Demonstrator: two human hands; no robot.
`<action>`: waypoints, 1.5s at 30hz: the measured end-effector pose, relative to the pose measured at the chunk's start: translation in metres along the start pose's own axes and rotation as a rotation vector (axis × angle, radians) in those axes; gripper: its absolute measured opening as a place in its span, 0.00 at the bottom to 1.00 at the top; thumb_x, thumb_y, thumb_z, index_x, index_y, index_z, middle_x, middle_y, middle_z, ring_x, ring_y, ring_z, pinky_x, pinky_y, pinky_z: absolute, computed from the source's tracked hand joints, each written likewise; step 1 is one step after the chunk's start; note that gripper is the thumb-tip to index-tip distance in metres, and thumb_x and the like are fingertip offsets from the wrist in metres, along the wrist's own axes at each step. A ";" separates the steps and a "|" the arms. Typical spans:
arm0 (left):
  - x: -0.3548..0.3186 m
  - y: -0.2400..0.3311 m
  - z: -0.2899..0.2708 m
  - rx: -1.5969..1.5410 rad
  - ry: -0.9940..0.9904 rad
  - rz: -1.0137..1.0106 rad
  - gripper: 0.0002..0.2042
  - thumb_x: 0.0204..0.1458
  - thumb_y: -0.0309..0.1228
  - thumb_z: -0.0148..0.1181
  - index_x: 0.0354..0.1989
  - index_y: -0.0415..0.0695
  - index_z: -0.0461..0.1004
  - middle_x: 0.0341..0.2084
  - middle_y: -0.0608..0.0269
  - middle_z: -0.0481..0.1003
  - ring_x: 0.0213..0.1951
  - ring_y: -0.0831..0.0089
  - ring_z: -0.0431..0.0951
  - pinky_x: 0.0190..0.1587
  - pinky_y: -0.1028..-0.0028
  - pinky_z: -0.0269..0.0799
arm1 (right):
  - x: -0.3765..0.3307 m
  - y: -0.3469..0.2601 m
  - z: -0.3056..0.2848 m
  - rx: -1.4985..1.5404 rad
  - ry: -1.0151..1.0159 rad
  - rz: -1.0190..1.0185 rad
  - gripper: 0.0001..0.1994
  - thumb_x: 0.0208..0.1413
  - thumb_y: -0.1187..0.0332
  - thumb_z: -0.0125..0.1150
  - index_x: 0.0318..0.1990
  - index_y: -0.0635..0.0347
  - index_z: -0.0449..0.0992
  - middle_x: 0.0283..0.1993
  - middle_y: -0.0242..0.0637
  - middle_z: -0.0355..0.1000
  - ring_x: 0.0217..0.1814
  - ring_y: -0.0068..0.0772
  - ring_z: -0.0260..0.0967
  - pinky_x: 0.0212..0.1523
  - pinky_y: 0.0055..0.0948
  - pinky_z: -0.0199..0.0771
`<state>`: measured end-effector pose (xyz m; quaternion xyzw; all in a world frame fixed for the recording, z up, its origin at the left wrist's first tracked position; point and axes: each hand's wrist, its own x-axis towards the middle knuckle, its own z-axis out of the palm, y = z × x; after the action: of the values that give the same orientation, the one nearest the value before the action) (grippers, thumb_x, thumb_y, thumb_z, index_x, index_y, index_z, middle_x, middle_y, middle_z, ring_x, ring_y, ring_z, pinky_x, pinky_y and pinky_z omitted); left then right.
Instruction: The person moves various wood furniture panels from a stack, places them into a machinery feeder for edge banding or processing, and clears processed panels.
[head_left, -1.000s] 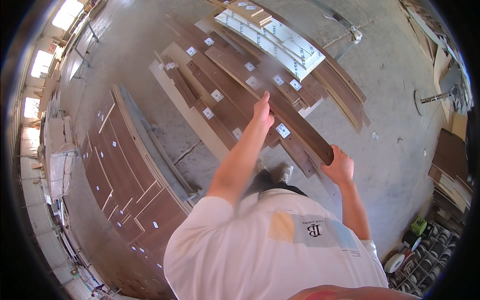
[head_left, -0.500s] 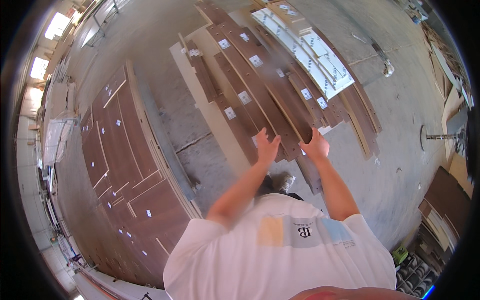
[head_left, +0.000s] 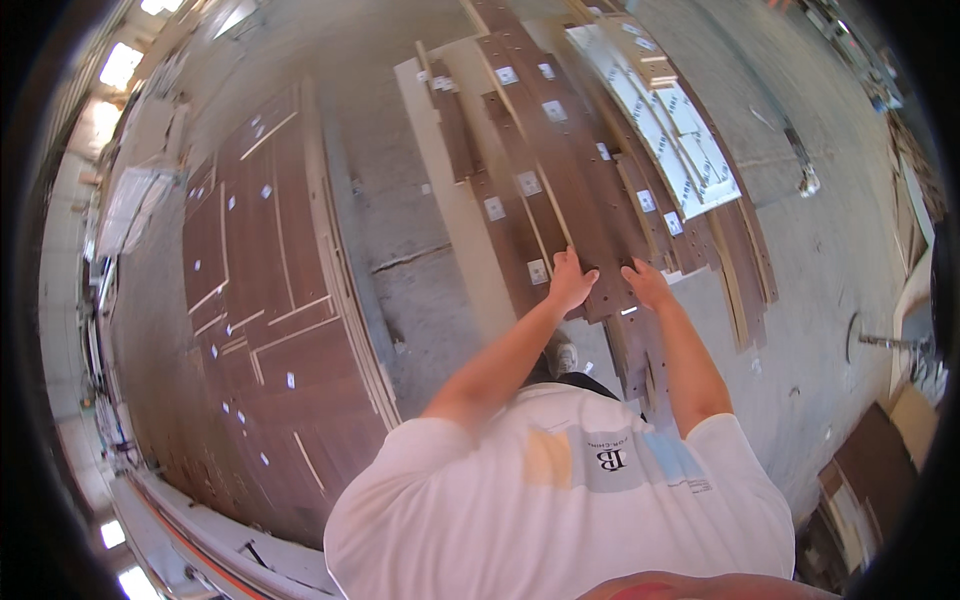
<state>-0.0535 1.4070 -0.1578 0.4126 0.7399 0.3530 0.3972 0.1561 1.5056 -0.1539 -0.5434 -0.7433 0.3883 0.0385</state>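
A long dark brown board (head_left: 592, 215) lies on a low stack of similar boards, running away from me. My left hand (head_left: 573, 282) is closed on its left edge near the close end, thumb lying over the top face. On the opposite edge my right hand (head_left: 650, 285) grips the same board, its fingertips partly hidden. Left of it lies a narrower brown board (head_left: 515, 195) with small white labels on it. A printed white sheet-covered panel (head_left: 668, 140) rests on the right side of the stack.
To the left is a wide low stack of brown panels (head_left: 280, 350) with pale edges and small labels. Further brown boards (head_left: 735, 285) lie at the stack's right. A metal stand (head_left: 880, 342) and leaning panels (head_left: 870, 450) are at the far right.
My left hand has come down from hovering with spread fingers onto the board's left edge. Both hands are now at opposite edges of one board. The view has swung slightly left.
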 end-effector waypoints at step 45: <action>-0.735 -0.428 0.104 -0.637 0.769 -0.612 0.14 0.59 0.37 0.60 0.48 0.45 0.84 0.43 0.55 0.83 0.49 0.60 0.82 0.56 0.62 0.75 | -0.335 -0.231 0.280 -0.205 -0.550 -0.880 0.15 0.60 0.56 0.67 0.39 0.61 0.82 0.31 0.42 0.79 0.34 0.31 0.77 0.37 0.31 0.74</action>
<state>0.1490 0.5964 -0.3492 -0.1175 0.7738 0.5515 0.2887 -0.0216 1.0502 -0.0836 -0.0590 -0.9179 0.3890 -0.0520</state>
